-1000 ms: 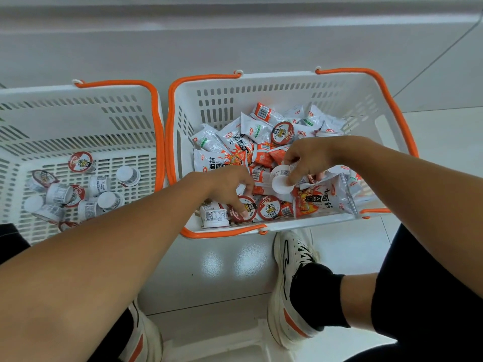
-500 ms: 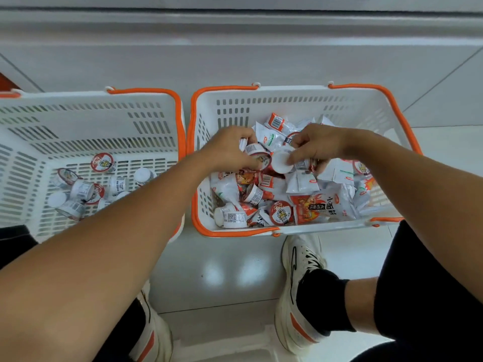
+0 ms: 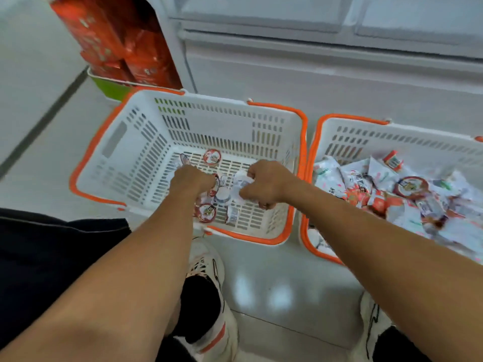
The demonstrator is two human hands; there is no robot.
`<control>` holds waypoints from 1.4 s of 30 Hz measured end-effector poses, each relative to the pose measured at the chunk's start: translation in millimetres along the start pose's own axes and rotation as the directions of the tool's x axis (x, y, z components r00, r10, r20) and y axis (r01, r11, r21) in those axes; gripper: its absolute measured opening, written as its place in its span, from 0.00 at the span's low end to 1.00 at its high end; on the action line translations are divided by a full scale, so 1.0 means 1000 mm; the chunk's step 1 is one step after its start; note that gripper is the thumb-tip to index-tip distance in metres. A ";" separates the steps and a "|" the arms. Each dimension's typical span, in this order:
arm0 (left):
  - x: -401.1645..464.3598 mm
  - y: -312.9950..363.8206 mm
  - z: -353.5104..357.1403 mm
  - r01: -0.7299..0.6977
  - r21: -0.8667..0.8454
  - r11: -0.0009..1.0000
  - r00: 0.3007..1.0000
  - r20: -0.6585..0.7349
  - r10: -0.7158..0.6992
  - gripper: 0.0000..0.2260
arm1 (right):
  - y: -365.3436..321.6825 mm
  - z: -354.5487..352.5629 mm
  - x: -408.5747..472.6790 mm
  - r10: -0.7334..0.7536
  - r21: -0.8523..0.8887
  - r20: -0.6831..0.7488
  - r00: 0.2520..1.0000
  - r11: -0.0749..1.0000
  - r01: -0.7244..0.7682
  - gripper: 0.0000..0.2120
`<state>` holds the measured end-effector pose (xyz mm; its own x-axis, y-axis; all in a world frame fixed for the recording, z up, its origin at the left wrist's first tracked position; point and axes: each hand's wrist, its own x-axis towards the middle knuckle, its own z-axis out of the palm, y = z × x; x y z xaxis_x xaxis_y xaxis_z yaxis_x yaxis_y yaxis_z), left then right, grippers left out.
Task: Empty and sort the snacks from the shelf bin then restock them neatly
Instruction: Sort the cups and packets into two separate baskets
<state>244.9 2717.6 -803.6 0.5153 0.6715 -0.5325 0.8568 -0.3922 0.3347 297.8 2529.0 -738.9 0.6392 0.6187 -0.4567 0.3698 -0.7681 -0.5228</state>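
Closest to the camera, two white shoes (image 3: 209, 296) stood on the glossy floor. Just beyond them both hands had crossed over from the full basket (image 3: 392, 142) to the left basket (image 3: 109, 142) — half a second earlier they were still picking among the mixed snacks. The left hand (image 3: 192, 182) and the right hand (image 3: 266, 185) hung low above the sorted cups (image 3: 206, 212), fingers curled; small cups seemed to be held, but blur left me unsure. Sorting was far from finished — many packets (image 3: 347, 178) waited in the full basket. Further back stood red boxes (image 3: 117, 43).
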 end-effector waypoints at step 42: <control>-0.128 0.195 0.191 -0.877 0.122 0.465 0.449 0.554 0.702 0.13 | 0.239 -0.037 -0.116 0.173 -0.012 0.241 0.955 0.984 -0.175 0.15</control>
<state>349.2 2435.4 -819.1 0.8412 -0.3218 -0.4345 -0.0519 -0.8479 0.5275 337.0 2268.1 -784.3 0.5116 0.4980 -0.7002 0.2603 -0.8665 -0.4260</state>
